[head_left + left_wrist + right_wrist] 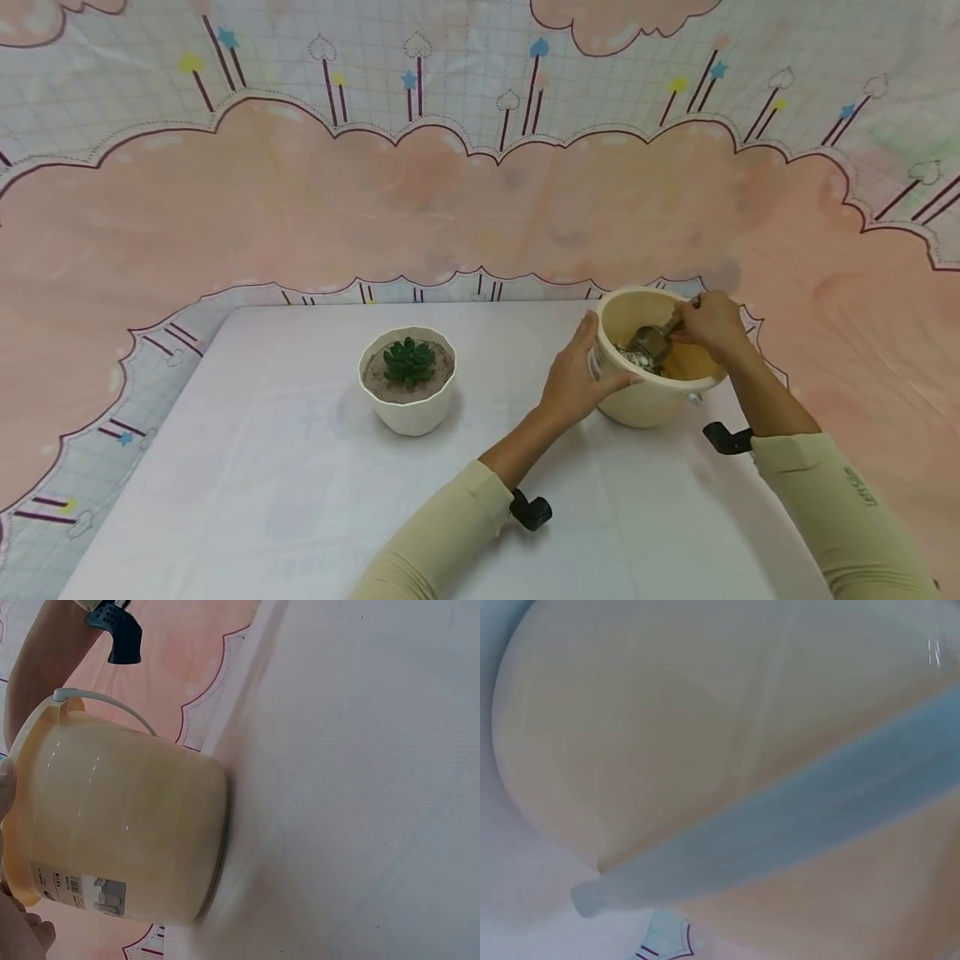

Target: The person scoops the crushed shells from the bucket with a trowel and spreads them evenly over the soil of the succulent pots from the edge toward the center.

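A cream plastic bucket (637, 407) stands on the right side of the table, its mouth tilted a little toward the head camera. My left hand (573, 375) grips its near left rim, the thumb lying along the front edge. With my right hand (712, 325) I hold a metal scoop (652, 340) by its handle, reaching in over the far right rim. The scoop's head meets loose greyish-white bits (633, 357) inside. In the left wrist view a printed label (79, 889) shows on the bucket's wall. Close up, the right wrist view shows the bucket's pale carrying handle (795, 817).
Left of the bucket stands a white faceted pot (408, 417) holding a green succulent (408, 362) in brownish-grey soil. A white cloth covers the table (285, 500). Behind it hangs a patterned pink curtain (420, 200). Black wrist mounts (531, 510) stick out below both forearms.
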`<state>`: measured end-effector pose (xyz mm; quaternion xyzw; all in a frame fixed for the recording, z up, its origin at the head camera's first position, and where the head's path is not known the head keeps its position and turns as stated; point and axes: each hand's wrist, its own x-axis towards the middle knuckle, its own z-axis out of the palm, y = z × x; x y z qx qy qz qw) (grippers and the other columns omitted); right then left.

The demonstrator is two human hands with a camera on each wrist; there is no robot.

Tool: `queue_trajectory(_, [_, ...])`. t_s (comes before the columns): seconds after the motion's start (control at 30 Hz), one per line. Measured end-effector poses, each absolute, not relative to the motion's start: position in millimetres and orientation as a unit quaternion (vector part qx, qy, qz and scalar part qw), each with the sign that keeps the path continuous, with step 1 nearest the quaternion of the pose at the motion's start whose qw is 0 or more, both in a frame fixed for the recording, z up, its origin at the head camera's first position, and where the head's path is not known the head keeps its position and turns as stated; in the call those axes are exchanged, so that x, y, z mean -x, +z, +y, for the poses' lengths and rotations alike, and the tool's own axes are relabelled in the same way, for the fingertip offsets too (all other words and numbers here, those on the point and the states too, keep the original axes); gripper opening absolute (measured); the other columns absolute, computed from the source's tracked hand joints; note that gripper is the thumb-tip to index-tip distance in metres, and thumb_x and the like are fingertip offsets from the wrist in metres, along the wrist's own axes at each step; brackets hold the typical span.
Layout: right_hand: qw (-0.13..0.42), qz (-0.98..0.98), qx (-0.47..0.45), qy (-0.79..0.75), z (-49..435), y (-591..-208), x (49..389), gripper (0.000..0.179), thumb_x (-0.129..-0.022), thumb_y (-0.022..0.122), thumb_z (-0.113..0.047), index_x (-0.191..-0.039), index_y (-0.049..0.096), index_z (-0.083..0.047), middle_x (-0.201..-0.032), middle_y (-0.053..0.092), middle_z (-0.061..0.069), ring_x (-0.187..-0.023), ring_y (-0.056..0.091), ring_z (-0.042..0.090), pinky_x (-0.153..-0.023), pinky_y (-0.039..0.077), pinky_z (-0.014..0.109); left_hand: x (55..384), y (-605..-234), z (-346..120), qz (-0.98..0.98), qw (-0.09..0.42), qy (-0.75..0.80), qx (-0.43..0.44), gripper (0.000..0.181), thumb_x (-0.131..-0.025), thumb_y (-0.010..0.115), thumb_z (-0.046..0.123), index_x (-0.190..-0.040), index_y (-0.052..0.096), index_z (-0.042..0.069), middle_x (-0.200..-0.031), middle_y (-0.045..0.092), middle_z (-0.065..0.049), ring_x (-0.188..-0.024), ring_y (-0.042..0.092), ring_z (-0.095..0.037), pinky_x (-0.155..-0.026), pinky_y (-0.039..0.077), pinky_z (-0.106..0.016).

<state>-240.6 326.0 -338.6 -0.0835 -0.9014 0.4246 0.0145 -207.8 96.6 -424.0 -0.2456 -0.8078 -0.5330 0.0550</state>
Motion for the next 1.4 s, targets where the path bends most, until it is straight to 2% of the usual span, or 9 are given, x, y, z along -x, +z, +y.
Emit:
queue_trajectory(0.17, [0.020, -0.899, 0.082, 0.430, 321, -339, 239, 0.040, -0.111, 0.044, -0.012, -0.119, 0.055, 0.026, -0.115, 0.059, 0.043, -0.069, 0.074, 0.012, -0.070, 0.063, 0.030, 211, -424, 96, -0.810, 0.058, -0.527, 0.251, 0.112, -0.086, 0.090, 0.038, -0.168, 0.018, 0.010, -0.172, 0.018, -0.004, -0.156, 0.023, -0.017, -0.123, 0.025, -0.035])
queue_trajectory(0.4, [-0.004, -0.873, 0.089, 0.479, 322, -346, 241, 0.043, -0.112, 0.046, -0.014, -0.116, 0.060, 0.026, -0.090, 0.072, 0.023, -0.062, 0.073, 0.009, -0.068, 0.063, 0.030, 209, -424, 96, -0.813, 0.043, -0.530, 0.239, 0.112, -0.086, 0.090, 0.038, -0.169, 0.019, 0.011, -0.172, 0.018, -0.001, -0.156, 0.023, -0.017, -0.123, 0.026, -0.035])
queue_trajectory(0.7, [-0.050, -0.858, 0.060, 0.507, 326, -343, 246, 0.045, -0.114, 0.043, -0.015, -0.115, 0.060, 0.026, -0.085, 0.073, 0.014, -0.067, 0.074, 0.010, -0.072, 0.063, 0.029, 210, -422, 95, -0.814, 0.047, -0.526, 0.242, 0.112, -0.087, 0.089, 0.040, -0.168, 0.018, 0.010, -0.173, 0.017, -0.002, -0.156, 0.025, -0.018, -0.123, 0.027, -0.035])
queue_trajectory(1.23, [-0.128, -0.844, -0.016, 0.520, 337, -341, 254, 0.043, -0.115, 0.041, -0.015, -0.129, 0.048, 0.025, -0.103, 0.073, 0.025, -0.086, 0.078, 0.023, -0.085, 0.062, 0.041, 209, -422, 93, -0.811, 0.042, -0.528, 0.248, 0.112, -0.088, 0.088, 0.039, -0.169, 0.016, 0.010, -0.173, 0.016, -0.003, -0.156, 0.025, -0.020, -0.123, 0.027, -0.036])
queue_trajectory(1.4, [-0.190, -0.821, -0.037, 0.538, 340, -346, 257, 0.041, -0.115, 0.040, -0.012, -0.130, 0.048, 0.024, -0.107, 0.072, 0.030, -0.092, 0.078, 0.031, -0.087, 0.061, 0.044, 209, -421, 95, -0.810, 0.040, -0.529, 0.250, 0.112, -0.088, 0.088, 0.038, -0.169, 0.016, 0.011, -0.173, 0.015, -0.004, -0.156, 0.024, -0.020, -0.123, 0.026, -0.036])
